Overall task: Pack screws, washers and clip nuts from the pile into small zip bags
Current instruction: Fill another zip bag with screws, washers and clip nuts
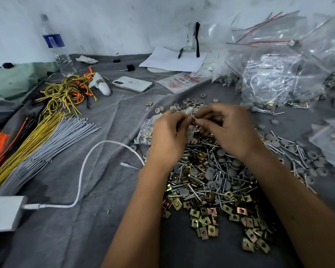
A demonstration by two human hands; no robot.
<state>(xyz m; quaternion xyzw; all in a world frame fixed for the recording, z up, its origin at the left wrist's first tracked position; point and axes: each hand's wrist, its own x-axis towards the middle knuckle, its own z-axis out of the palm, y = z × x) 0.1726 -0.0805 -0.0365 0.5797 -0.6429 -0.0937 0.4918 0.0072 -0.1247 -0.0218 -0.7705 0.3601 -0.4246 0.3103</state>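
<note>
1. Your left hand [167, 132] and right hand [225, 125] meet above the pile [211, 182], fingers curled, both pinching one small zip bag [189, 113] between them.
2. The pile of screws, washers and clip nuts lies on the grey cloth [104, 229], just at 6 o'clock from the bag.
3. A filled bag [145, 132] rests at 9 o'clock of your left hand.
4. Heaped clear bags [278, 74] sit at 2 o'clock.

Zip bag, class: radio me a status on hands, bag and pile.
Left hand and right hand both pinch the small zip bag, held above the pile. Packed bag lies beside the left hand. Nothing in the way.
</note>
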